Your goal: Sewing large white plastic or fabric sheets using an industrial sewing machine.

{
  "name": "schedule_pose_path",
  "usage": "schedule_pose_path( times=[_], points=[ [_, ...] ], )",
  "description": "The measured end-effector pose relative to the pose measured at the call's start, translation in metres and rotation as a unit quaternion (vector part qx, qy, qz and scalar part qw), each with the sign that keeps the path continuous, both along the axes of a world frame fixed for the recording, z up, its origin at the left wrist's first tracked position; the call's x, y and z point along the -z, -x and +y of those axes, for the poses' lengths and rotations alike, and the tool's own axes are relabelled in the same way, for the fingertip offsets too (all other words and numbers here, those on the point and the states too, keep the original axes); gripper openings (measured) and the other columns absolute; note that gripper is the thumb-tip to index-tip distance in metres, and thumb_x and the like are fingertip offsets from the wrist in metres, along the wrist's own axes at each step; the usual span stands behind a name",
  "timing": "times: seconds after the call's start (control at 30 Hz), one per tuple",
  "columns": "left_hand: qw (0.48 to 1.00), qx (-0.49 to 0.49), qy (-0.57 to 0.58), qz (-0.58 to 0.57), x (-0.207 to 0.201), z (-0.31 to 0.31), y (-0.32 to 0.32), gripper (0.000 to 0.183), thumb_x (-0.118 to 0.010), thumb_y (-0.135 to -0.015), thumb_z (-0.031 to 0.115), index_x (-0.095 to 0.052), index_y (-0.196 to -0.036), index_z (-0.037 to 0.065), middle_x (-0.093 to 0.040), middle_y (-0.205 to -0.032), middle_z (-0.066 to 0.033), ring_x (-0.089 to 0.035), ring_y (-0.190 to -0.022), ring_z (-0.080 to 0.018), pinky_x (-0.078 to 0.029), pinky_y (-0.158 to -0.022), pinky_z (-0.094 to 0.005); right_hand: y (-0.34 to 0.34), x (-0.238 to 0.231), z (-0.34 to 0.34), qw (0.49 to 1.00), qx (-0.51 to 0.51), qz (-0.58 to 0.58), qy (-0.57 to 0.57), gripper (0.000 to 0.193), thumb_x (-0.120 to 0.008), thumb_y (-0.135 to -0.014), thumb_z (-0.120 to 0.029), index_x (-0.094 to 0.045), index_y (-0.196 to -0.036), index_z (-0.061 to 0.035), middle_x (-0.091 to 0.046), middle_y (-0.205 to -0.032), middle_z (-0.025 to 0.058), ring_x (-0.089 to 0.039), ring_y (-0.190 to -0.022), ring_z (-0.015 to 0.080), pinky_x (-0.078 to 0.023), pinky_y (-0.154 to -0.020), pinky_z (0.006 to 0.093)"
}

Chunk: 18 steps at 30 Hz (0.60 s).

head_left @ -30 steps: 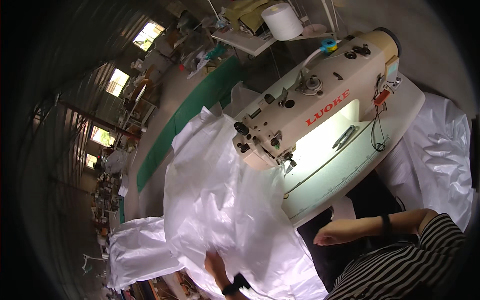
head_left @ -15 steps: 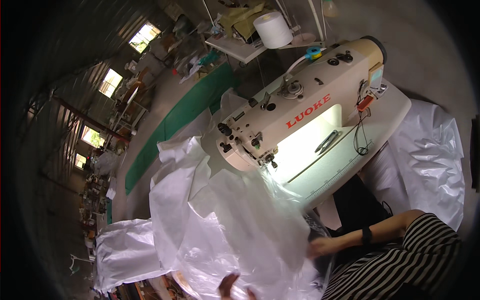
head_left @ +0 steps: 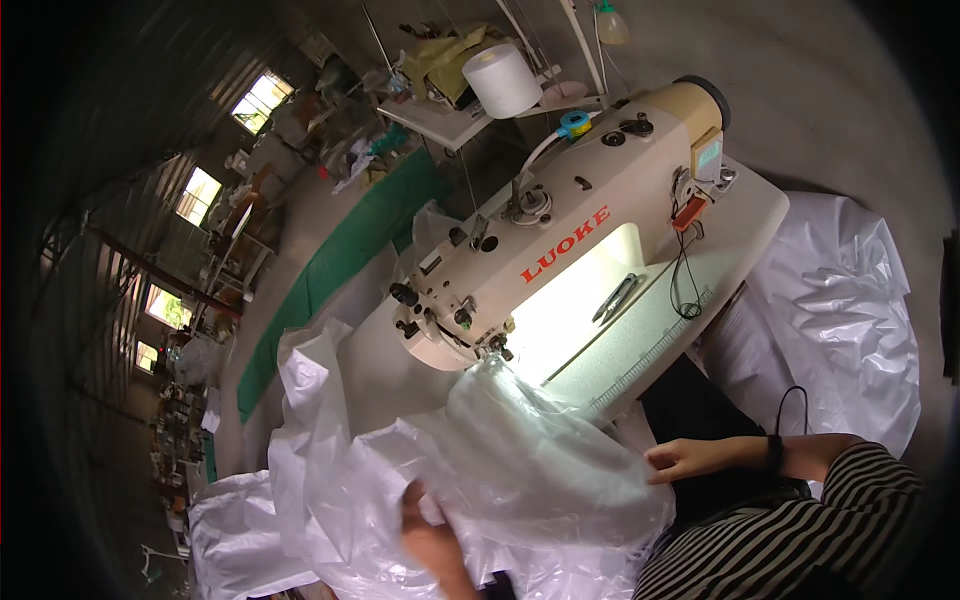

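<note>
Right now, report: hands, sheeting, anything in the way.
Left hand blurred over white sheeting; right hand at its edge; both grips unclear. Sheeting crumpled, reaching sewing machine head. Metal tool on machine bed, apart from sheeting.

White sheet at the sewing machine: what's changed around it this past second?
The white sheet has slid toward the person and bunched up, baring tabletop beside the sewing machine. The right hand, apart from it earlier, now meets its edge; grip unclear. The snips still lie on the machine's bed.
</note>
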<state>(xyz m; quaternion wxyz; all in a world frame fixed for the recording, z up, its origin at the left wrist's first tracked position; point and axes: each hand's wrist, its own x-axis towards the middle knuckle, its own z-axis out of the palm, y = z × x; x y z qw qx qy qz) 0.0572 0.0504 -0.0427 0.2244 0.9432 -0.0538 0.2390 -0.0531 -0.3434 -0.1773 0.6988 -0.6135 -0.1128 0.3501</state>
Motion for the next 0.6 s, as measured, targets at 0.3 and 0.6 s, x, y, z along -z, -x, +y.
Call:
schedule_pose_path(
  times=[0.3,0.6],
  points=[
    [0.925,-0.021,-0.240,0.293,-0.002,-0.021,-0.006,0.052,-0.069,-0.087,0.026,-0.055,-0.135,0.012,-0.049,-0.145,-0.0128,-0.042,-0.136,-0.0337,-0.032,-0.110,-0.0561,0.028,-0.035,0.021,0.993,0.028,0.111,-0.016,0.041,-0.063,-0.098,-0.028,-0.056,-0.125,0.0024,-0.064,-0.112,0.0049,-0.057,-0.103,0.0109,-0.047,-0.092,0.0282],
    [0.951,0.192,-0.070,0.234,0.054,-0.150,0.093,0.028,-0.073,-0.083,0.022,-0.067,-0.106,0.006,-0.067,-0.095,-0.0105,-0.067,-0.083,-0.0305,-0.053,-0.071,-0.0397,0.036,-0.060,0.009,0.992,0.045,-0.055,0.107,0.038,-0.059,-0.099,-0.033,-0.057,-0.117,0.0010,-0.065,-0.095,0.0145,-0.061,-0.090,0.0169,-0.049,-0.082,0.0323]
  ],
)
